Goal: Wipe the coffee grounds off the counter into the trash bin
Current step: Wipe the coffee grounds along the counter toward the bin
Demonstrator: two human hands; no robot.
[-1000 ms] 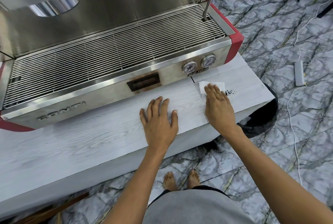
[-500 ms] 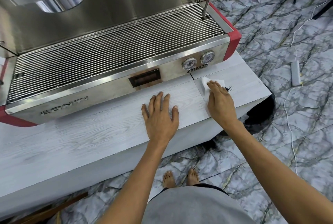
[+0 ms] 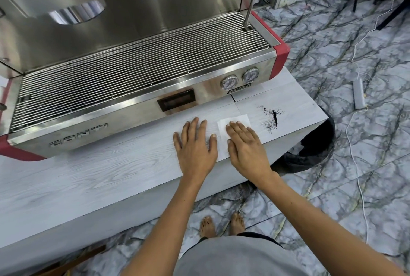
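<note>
Dark coffee grounds (image 3: 272,118) lie smeared in a streak on the pale wood-grain counter (image 3: 88,175), near its right end. A white tissue (image 3: 237,122) lies flat on the counter just left of the grounds. My right hand (image 3: 246,149) presses flat on the tissue, fingers together, and covers most of it. My left hand (image 3: 195,147) rests flat on the bare counter beside it, fingers spread, holding nothing. The trash bin (image 3: 310,151), lined with a black bag, stands on the floor below the counter's right end, partly hidden by the counter edge.
A steel espresso machine (image 3: 133,71) with a wire drip grid and two gauges fills the counter behind my hands. A steam wand (image 3: 250,7) hangs at its right. A power strip (image 3: 359,93) and white cable lie on the marble floor. My bare feet (image 3: 221,224) stand below.
My right hand has slid the tissue left and toward me, away from the grounds, which now lie uncovered as a smeared streak. My left hand has stayed flat on the counter.
</note>
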